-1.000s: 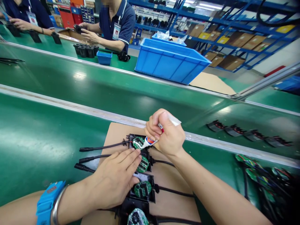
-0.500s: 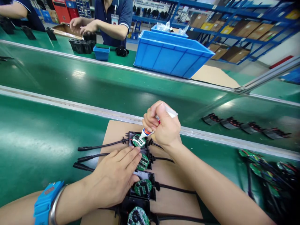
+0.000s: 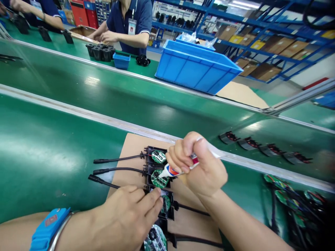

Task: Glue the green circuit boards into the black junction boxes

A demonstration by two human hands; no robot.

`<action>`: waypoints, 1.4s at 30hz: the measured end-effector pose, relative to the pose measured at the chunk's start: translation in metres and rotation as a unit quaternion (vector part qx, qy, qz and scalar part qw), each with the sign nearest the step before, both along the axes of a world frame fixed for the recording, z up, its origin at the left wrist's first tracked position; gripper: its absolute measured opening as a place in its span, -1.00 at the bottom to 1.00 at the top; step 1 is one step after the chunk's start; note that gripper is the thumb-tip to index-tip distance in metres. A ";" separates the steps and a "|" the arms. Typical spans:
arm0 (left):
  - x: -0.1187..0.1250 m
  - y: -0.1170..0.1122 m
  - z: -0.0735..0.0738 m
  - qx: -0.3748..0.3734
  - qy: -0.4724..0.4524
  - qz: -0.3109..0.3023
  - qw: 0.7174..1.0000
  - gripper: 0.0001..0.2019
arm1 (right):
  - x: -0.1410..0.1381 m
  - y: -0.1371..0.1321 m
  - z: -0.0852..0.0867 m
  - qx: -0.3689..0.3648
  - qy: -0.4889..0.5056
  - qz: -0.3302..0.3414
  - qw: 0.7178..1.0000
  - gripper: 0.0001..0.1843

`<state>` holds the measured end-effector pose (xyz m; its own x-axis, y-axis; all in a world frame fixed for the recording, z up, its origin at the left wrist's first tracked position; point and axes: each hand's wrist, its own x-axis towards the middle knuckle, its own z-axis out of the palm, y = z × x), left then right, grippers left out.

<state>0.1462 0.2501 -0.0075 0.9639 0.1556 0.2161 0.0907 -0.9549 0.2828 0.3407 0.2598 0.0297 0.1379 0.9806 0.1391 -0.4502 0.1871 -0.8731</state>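
My right hand (image 3: 202, 170) is wrapped round a white glue tube (image 3: 170, 170) with a red and blue label. The tube's nozzle points down-left onto the second green circuit board (image 3: 160, 182), which sits in a black housing. White glue lines the farthest circuit board (image 3: 158, 157). My left hand (image 3: 128, 212) lies with its fingers stretched out over the third housing, partly covering its circuit board (image 3: 165, 204). Nearest me is another circuit board (image 3: 156, 238), partly hidden by that hand. Black cables (image 3: 117, 160) run out from both sides of the housings.
Under the housings lies a cardboard sheet (image 3: 133, 144) on the green bench. Wired circuit boards (image 3: 284, 197) are piled at right. Several curved metal parts (image 3: 248, 143) line the middle strip. Beyond stand a blue bin (image 3: 196, 69) and a co-worker (image 3: 131, 31) with both hands near black parts.
My right hand has moved the glue tube nearer, from the farthest circuit board to the second. My left hand has slid nearer too, down to the third housing.
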 end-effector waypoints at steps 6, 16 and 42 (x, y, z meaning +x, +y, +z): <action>0.001 0.001 -0.002 0.004 0.022 -0.004 1.000 -0.51 | -0.017 0.004 -0.016 -0.017 0.002 0.030 0.999 -0.64; 0.000 0.004 -0.002 -0.001 0.055 -0.021 0.998 -0.49 | -0.009 -0.006 -0.007 -0.022 -0.040 0.058 0.997 -0.63; -0.002 0.004 -0.002 0.008 0.052 -0.017 0.998 -0.51 | 0.002 0.001 -0.014 0.022 -0.077 -0.002 0.997 -0.63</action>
<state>0.1446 0.2543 -0.0097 0.9859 0.1192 0.1177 0.0856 -0.9625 0.2574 0.3427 0.2607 0.0158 0.1151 0.9725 0.2023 -0.3105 0.2287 -0.9227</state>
